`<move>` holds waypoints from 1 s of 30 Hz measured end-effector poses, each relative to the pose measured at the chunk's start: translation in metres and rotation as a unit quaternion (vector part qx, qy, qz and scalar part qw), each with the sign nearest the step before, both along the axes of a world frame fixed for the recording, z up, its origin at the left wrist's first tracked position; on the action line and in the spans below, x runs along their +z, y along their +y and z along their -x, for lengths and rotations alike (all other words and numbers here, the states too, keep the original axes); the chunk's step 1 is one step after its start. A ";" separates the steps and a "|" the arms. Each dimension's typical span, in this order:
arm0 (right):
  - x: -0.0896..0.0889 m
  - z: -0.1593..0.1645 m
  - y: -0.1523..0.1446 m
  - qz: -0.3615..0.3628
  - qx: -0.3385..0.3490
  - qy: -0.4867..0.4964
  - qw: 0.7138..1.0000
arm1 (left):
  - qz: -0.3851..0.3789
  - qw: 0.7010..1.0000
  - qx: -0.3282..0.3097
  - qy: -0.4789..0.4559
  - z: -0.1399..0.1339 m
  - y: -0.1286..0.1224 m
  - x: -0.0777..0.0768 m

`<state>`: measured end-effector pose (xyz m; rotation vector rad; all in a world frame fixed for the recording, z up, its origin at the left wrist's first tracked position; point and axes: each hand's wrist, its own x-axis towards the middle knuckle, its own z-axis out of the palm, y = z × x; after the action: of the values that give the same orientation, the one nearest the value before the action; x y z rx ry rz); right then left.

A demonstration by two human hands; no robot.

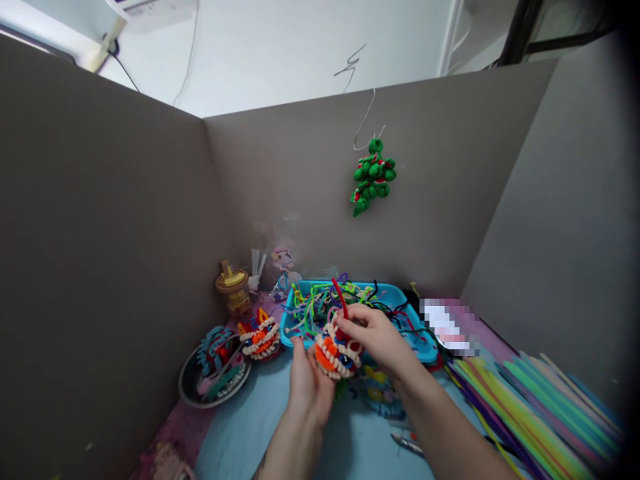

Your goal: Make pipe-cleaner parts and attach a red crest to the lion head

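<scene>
My left hand (311, 387) is wrapped around the lower left side of a pipe-cleaner figure (334, 357) in orange, cream and blue, twisted into bumpy rows. Above it, my right hand (373, 333) pinches a red pipe cleaner (340, 297) that sticks up from the figure's top. Its lower end is hidden by my fingers. Just behind both hands lies a blue tray (425, 350) with many loose pipe-cleaner pieces. Under my right forearm, a second figure (381, 393) in blue and yellow rests on the table, partly covered.
A similar orange and cream figure (261, 337) stands left, beside a metal bowl (187, 393) of small items. Behind are a brown cup (234, 297) and grey partitions (300, 180). Pliers (407, 443) lie near my right forearm. Bundled pipe cleaners (530, 407) fill the right. Green ornament (373, 175) hangs behind.
</scene>
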<state>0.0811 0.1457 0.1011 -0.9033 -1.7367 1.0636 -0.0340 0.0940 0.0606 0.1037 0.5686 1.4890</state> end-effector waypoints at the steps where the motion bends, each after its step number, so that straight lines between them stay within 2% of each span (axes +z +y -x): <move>1: 0.000 0.000 0.001 -0.010 0.005 -0.016 1.000 | 0.013 1.000 -0.020 0.000 0.001 0.001 -0.003; 3: 0.000 -0.001 0.003 -0.020 0.014 -0.033 0.999 | 0.018 0.998 -0.056 -0.005 0.002 0.001 -0.005; 5: 0.001 -0.003 0.003 -0.013 0.014 -0.029 0.999 | 0.002 0.997 -0.071 -0.007 0.004 0.000 -0.001; 11: 0.008 -0.011 0.002 0.066 -0.009 0.092 0.994 | -0.046 0.998 -0.006 0.045 0.006 -0.014 0.033; 15: 0.008 -0.018 0.006 0.100 -0.007 0.145 0.984 | -0.050 0.995 0.007 0.084 0.006 -0.021 0.046; 22: 0.003 -0.021 0.010 0.090 -0.004 0.190 0.978 | -0.070 0.994 0.053 0.066 0.004 -0.027 0.052; 25: 0.001 -0.020 0.011 0.087 0.007 0.187 0.978 | -0.098 0.991 0.049 0.072 0.004 -0.030 0.054; 30: -0.001 -0.022 0.013 0.085 -0.021 0.184 0.979 | -0.126 0.987 0.047 0.088 0.006 -0.029 0.050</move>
<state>0.1027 0.1588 0.1001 -0.7846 -1.3301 1.2763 -0.0404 0.0648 0.1107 0.4123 0.5296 1.6497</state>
